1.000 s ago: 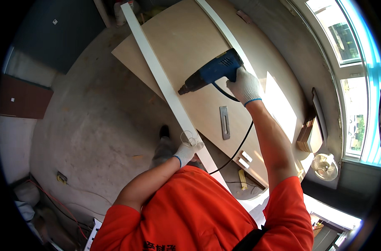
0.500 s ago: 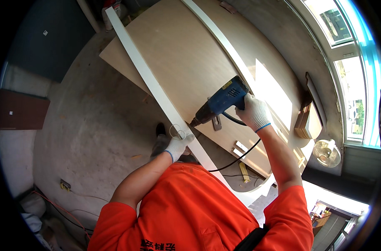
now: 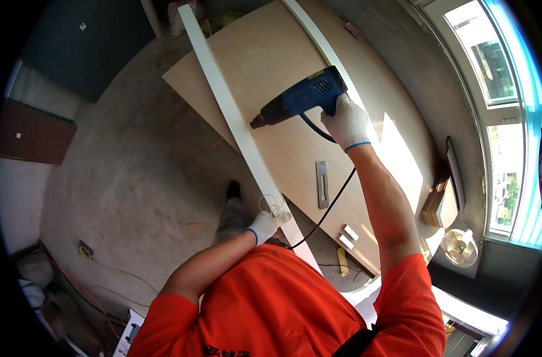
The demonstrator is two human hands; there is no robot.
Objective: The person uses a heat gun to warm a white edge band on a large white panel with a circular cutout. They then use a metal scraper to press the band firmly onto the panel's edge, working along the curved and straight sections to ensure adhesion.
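Observation:
My right hand (image 3: 347,123), in a white knit glove with a blue cuff edge, grips a blue heat gun (image 3: 303,95) by its handle. The dark nozzle points left, at the inner edge of a long white board (image 3: 228,110); whether it touches cannot be told. Lower down on that board, my left hand (image 3: 269,225), gloved likewise, is closed at a thin, pale curled strip (image 3: 269,202). The strip's loops stand up beside the fingers, which are partly hidden. A black cord (image 3: 322,219) runs from the gun down toward my body.
Under the white board lies a large beige panel (image 3: 283,71), with a second white board (image 3: 318,41) across it. A slotted metal plate (image 3: 322,184) and small white blocks (image 3: 348,236) rest on the panel. At the right are stacked boards (image 3: 440,204) and a fan (image 3: 459,247).
My right hand has moved the heat gun up and left along the white board, away from my left hand. My left hand stays at the board with the curled strip.

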